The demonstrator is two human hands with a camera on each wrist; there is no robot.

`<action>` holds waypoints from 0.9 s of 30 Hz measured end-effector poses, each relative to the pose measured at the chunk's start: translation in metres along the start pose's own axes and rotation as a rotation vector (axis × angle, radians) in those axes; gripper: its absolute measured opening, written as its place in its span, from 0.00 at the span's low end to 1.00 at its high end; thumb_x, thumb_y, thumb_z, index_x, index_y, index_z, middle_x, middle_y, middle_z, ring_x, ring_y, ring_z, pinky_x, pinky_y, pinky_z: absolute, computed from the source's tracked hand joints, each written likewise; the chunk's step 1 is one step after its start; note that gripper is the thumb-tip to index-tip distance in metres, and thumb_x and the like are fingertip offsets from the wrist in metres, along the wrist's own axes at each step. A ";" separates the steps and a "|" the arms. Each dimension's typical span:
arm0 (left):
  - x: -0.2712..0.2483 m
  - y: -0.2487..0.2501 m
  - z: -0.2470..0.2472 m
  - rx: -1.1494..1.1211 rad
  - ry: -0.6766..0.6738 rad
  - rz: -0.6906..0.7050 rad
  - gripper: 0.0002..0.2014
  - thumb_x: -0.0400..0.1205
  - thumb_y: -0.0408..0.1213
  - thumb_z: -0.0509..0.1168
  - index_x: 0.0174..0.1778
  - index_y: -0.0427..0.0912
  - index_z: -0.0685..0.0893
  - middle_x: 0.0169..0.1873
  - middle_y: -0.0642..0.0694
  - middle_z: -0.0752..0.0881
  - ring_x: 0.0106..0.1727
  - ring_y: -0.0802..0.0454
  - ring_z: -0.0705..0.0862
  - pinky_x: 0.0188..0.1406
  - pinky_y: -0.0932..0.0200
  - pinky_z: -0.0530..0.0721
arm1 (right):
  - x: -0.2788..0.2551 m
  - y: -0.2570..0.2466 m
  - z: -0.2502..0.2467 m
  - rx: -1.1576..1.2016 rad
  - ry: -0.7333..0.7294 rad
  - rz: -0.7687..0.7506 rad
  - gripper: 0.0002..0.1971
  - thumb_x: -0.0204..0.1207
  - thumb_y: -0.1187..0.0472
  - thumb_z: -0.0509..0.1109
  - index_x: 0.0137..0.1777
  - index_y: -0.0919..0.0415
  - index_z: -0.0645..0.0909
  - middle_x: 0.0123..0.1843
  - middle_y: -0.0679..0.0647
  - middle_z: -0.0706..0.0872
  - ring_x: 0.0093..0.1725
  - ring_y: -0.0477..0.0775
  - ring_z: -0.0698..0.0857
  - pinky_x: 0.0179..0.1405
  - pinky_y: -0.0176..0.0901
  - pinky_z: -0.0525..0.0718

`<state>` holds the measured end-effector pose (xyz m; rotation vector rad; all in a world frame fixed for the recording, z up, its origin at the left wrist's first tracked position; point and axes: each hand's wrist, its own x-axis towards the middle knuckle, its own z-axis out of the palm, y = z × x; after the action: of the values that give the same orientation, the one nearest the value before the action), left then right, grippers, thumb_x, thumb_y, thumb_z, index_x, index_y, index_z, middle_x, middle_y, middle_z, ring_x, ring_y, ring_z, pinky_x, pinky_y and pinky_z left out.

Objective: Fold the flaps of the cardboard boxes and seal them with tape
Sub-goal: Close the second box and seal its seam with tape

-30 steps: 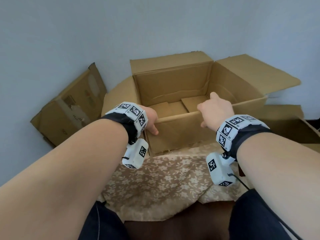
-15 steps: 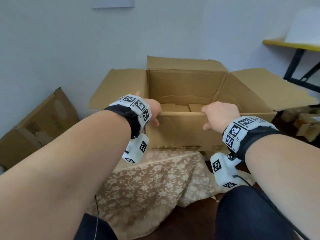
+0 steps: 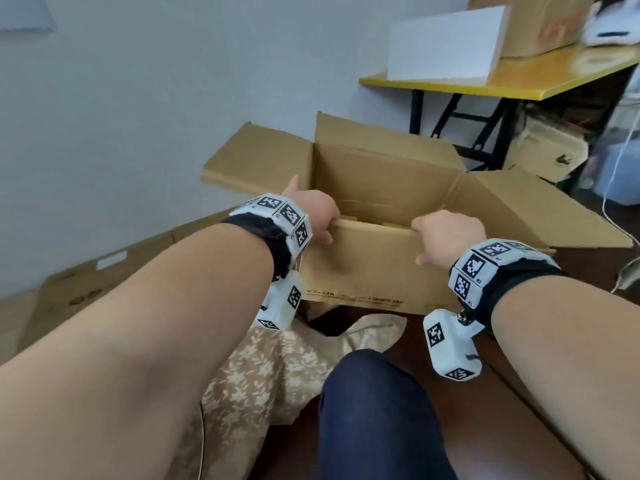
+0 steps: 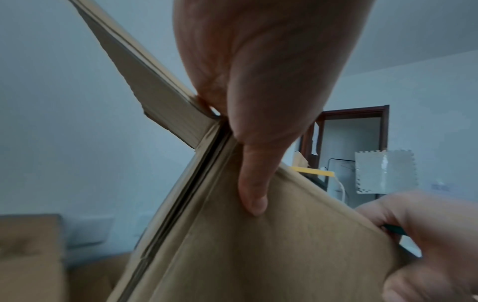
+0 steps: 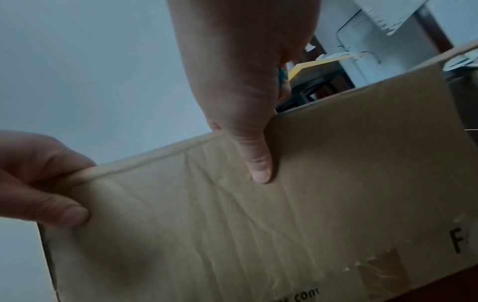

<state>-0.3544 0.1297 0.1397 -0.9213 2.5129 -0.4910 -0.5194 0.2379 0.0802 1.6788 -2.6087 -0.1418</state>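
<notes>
An open brown cardboard box (image 3: pixel 363 268) hangs in front of me, its left flap (image 3: pixel 256 161), far flap (image 3: pixel 381 140) and right flap (image 3: pixel 540 209) spread outward. My left hand (image 3: pixel 311 216) grips the near top edge at the left corner, thumb outside on the wall, fingers inside. My right hand (image 3: pixel 446 233) grips the same edge further right in the same way. The left wrist view shows the left thumb (image 4: pixel 253 183) pressed on the box wall (image 4: pixel 258 255). The right wrist view shows the right thumb (image 5: pixel 258 163) on the creased wall (image 5: pixel 284 224). No tape is in view.
A flattened cardboard box (image 3: pixel 104 282) lies at the left by the wall. A floral cloth (image 3: pixel 277 368) lies under the box, beside my dark trouser leg (image 3: pixel 374 417). At the right stands a yellow table (image 3: pixel 519 77) bearing a white box (image 3: pixel 446 46), with more boxes (image 3: pixel 550 150) beneath.
Both hands kept their hold and carried the box up off the floral cloth and to the right. My view turned right, and the yellow table came into sight.
</notes>
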 end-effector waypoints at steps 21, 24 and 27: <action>0.154 0.135 0.079 -0.496 -0.136 0.236 0.12 0.82 0.51 0.63 0.41 0.47 0.83 0.40 0.51 0.82 0.47 0.50 0.79 0.64 0.46 0.76 | 0.062 0.054 0.159 -0.068 -0.413 -0.123 0.07 0.78 0.55 0.70 0.53 0.50 0.75 0.45 0.48 0.78 0.48 0.55 0.83 0.38 0.46 0.79; 0.167 0.128 0.097 -0.650 -0.135 0.152 0.19 0.84 0.52 0.58 0.56 0.43 0.86 0.50 0.48 0.87 0.53 0.49 0.84 0.56 0.53 0.82 | 0.068 0.059 0.179 -0.158 -0.470 -0.109 0.14 0.79 0.68 0.60 0.59 0.52 0.79 0.49 0.50 0.81 0.50 0.56 0.84 0.38 0.46 0.79; 0.179 0.120 0.124 -0.645 -0.193 -0.039 0.19 0.86 0.46 0.57 0.69 0.42 0.80 0.64 0.44 0.83 0.66 0.45 0.79 0.66 0.52 0.77 | 0.071 0.058 0.196 -0.187 -0.595 -0.008 0.16 0.78 0.70 0.58 0.58 0.54 0.82 0.48 0.50 0.83 0.46 0.55 0.84 0.37 0.45 0.76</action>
<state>-0.4803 0.0731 -0.0666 -1.1688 2.5002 0.4153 -0.6177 0.2083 -0.1111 1.7895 -2.8411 -0.9933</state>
